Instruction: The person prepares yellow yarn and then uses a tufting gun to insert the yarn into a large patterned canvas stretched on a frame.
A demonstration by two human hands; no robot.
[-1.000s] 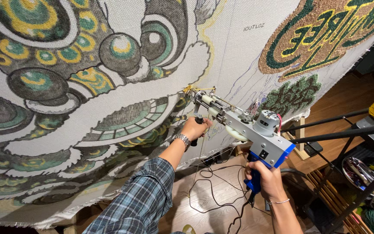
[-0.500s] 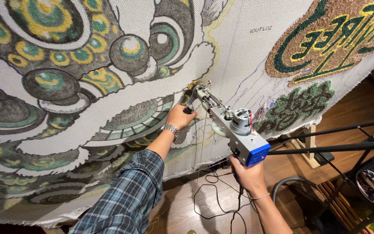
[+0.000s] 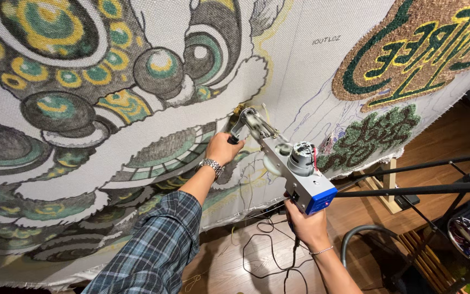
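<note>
Two hands on the tufting gun (image 3: pixel 292 171): your right hand (image 3: pixel 305 223) is wrapped tight round the rear grip under the blue housing, your left hand (image 3: pixel 221 148) is clenched on the front handle by the nose. Gun tip is pressed against the stretched white cloth (image 3: pixel 300 71) at a yellow outline, just beside the grey-green patterned figure (image 3: pixel 82 109). Black cord (image 3: pixel 267 256) hangs over the wooden floor (image 3: pixel 246 261)

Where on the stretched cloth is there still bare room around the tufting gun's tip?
Bare weave lies right of the tufting gun, between the white tufted edge and the brown lettered patch, above the green tufted clump. Left of the left hand the cloth is crowded with tufting. The right hand grips the gun's handle over the wooden floor.
</note>
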